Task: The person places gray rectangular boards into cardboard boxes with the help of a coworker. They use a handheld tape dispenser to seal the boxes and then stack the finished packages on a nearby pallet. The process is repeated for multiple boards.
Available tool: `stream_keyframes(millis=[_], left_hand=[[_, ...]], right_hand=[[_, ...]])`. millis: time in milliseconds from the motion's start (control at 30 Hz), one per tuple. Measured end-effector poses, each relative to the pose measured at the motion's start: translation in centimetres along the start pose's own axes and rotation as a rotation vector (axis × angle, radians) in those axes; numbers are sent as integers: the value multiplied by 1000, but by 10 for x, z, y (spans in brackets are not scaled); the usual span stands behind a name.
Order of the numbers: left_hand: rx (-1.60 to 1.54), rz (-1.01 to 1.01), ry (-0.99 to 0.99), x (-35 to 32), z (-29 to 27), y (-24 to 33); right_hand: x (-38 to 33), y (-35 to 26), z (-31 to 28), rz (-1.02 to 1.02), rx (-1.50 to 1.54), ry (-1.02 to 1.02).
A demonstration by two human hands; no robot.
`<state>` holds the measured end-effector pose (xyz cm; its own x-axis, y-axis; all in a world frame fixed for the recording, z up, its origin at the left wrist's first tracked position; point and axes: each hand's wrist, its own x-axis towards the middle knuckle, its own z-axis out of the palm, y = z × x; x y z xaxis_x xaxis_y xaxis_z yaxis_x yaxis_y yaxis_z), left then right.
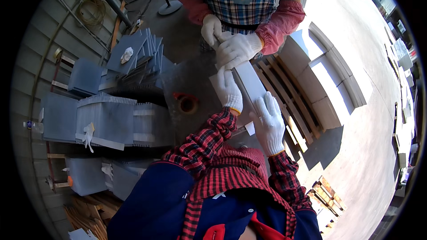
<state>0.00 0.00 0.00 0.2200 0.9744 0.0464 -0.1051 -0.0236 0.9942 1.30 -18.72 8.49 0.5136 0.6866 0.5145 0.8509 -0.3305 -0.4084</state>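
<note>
A long pale grey panel (250, 81) lies at a slant between me and a co-worker. My left hand (230, 91), in a white knit glove, rests along its left side with the fingers stretched away from me; their tips come close to the co-worker's glove. On the panel's near right edge lies my right hand (270, 126), also gloved, fingers straight and thumb apart. The co-worker's gloved hands (239, 49) press on the far end and hide it. Left of my left hand, a roll of brown tape (188, 104) with red-orange parts sits on the dark worktable (175, 80).
Stacked grey slabs (104, 118) stand at the left, one bearing a loose glove (89, 134). Further back, a tilted slab pile (129, 55) holds a crumpled white thing. Wooden pallet slats (289, 95) and pale wrapped blocks (327, 80) lie to the right. A round stand base (170, 8) is behind.
</note>
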Motion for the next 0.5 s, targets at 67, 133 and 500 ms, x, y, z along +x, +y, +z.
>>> stream_keyframes(millis=[67,133,500], left_hand=[[-488,-356,9,-19,-14,72],[-561,-408,-62,-4,-62,38],[-112,-645,-148,-90,-227,3]], right_hand=[[2,5,0,-9,-32,1],[12,-5,4,-35,-98,22],[-9,-76,38,-447,102,-166]])
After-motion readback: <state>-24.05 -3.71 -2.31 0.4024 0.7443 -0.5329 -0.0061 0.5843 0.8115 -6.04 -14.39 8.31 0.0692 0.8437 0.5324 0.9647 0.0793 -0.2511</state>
